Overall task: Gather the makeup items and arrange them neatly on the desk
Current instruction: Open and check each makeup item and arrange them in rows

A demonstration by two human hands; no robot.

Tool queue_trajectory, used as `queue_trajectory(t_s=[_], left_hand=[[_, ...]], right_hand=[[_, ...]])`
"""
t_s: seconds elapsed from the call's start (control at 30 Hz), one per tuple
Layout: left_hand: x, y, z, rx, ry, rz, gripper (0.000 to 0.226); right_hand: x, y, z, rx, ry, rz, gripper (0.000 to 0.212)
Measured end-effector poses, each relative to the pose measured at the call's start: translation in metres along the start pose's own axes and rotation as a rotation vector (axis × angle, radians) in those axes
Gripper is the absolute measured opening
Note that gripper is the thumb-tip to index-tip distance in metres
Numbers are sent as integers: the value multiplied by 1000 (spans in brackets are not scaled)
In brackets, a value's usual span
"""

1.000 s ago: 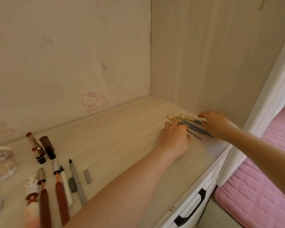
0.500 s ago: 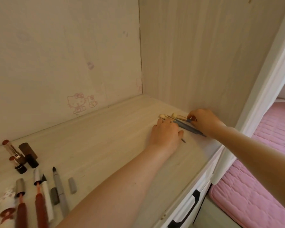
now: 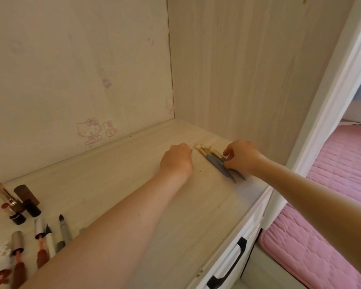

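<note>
A small bunch of blue-handled makeup brushes [image 3: 214, 163] with pale tips lies on the light wooden desk [image 3: 113, 184] near its right end. My right hand [image 3: 243, 158] pinches their handles from the right. Just left of the brush tips rests my left hand [image 3: 176, 161], curled into a fist on the desk, with a thin dark tip showing at its fingers. Far left lie lipsticks [image 3: 15, 202], liner pens [image 3: 64, 230] and lip gloss tubes [image 3: 19, 257] in rows, partly hidden by my left forearm.
A wooden side panel [image 3: 238, 69] rises right behind the brushes. The back wall carries a pink cat sticker [image 3: 90, 130]. Below the desk's front edge is a white drawer with a black handle [image 3: 227, 268]. A pink bed [image 3: 331, 205] lies to the right.
My left hand has slid left off the brushes and curled shut; the thin stick that lay under it is gone from the desk. My right hand now pinches the blue handles.
</note>
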State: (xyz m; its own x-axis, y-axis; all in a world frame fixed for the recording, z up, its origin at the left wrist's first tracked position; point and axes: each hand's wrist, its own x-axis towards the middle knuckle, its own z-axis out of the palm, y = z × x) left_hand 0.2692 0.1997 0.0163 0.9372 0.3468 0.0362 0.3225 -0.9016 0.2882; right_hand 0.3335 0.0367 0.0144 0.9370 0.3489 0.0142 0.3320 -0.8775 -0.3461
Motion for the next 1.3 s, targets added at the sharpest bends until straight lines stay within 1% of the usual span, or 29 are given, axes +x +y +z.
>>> queue_trajectory(t_s=[0.1, 0.2, 0.27, 0.33, 0.43, 0.5, 0.6, 0.67, 0.77, 0.9, 1.0, 1.13, 1.23, 1.3], left_hand=[[3, -9, -6, -26, -44, -49, 25], [8, -14, -13, -75, -110, -77, 18], [13, -12, -16, -190, -157, -83, 17], [17, -5, -16, -294, -170, -86, 16], [21, 11, -7, -426, -121, -152, 40], [22, 22, 2, -479, -114, -160, 47], [23, 36, 15, -444, -87, -139, 40], [22, 42, 20, -391, -68, -146, 35], [20, 44, 24, -321, -33, -148, 33], [20, 35, 24, -260, -13, -149, 31], [21, 24, 20, -217, -18, -148, 30], [20, 9, 14, -178, -19, -140, 26], [20, 1, 10, -228, -34, -135, 19], [22, -2, 7, -277, -32, -125, 20]], right_hand=[[-2, -6, -3, 3, -16, 33, 37], [-2, -9, -8, 42, -5, 65, 32], [0, -10, -10, 133, 7, 100, 28], [3, -10, -11, 198, 21, 128, 25], [8, -8, -9, 293, 25, 169, 28], [11, -7, -6, 305, 12, 198, 35], [16, -7, 0, 314, -19, 243, 42], [16, -6, 1, 362, -42, 270, 44], [17, -6, 0, 402, -56, 284, 44], [18, -9, 3, 297, -59, 269, 38], [18, -12, 2, 196, -52, 250, 23], [13, -15, 2, 60, -45, 230, 26], [10, -16, 1, 45, -70, 214, 26], [10, -15, -1, 85, -64, 209, 27]])
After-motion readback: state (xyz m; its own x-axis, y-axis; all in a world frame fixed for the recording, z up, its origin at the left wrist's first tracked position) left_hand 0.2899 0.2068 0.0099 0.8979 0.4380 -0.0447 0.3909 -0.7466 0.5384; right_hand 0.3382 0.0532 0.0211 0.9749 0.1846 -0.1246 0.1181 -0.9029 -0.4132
